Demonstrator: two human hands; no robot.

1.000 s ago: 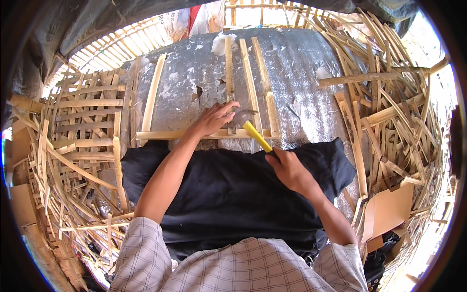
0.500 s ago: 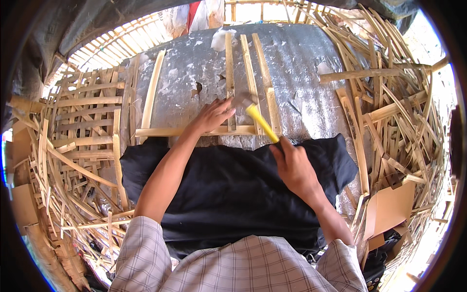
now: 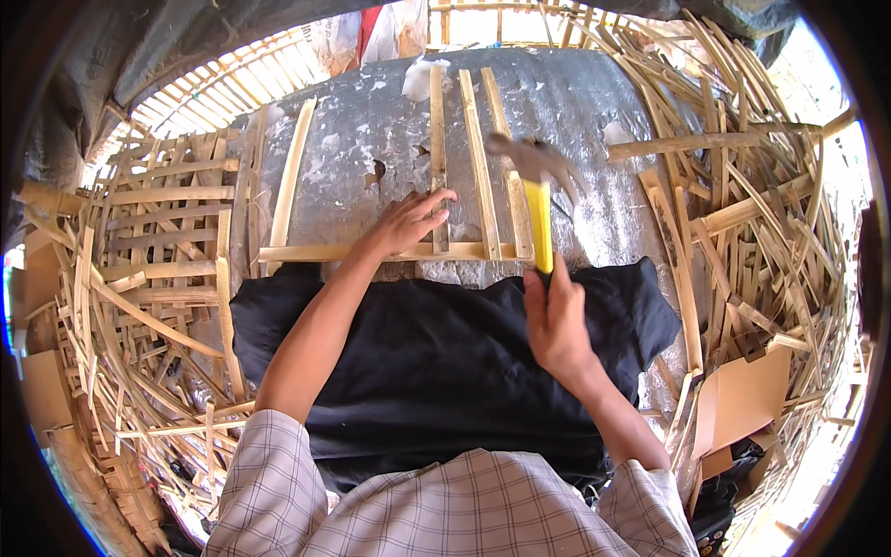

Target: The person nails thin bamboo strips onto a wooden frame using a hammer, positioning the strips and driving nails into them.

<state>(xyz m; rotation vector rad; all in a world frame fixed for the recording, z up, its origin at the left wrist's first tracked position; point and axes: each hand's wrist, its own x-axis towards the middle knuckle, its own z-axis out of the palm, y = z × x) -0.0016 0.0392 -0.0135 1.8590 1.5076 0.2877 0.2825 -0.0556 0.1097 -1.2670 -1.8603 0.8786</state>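
A claw hammer [image 3: 539,218] with a yellow handle is raised in my right hand [image 3: 561,320], whose fingers wrap its dark grip. The metal head is blurred above the bamboo strips on the right. My left hand [image 3: 408,223] rests across an upright bamboo strip [image 3: 437,121], fingers bent over it near its lower end; whether a nail is between them is hidden. That end lies at a horizontal bamboo strip [image 3: 311,252]. To its right lie two more upright strips, a pale strip [image 3: 478,162] and a second strip [image 3: 517,204]. Farther left is another upright strip [image 3: 294,172].
A worn silvery sheet [image 3: 353,139] lies beneath the strips. Black cloth [image 3: 445,362] covers the near side. Woven bamboo lattice [image 3: 167,232] stands at left, and a heap of bamboo strips [image 3: 770,241] at right, with a cardboard piece [image 3: 742,399] close by.
The hammer has swung up and to the right, away from my left hand. My left fingers have shifted slightly and stay on the same strip.
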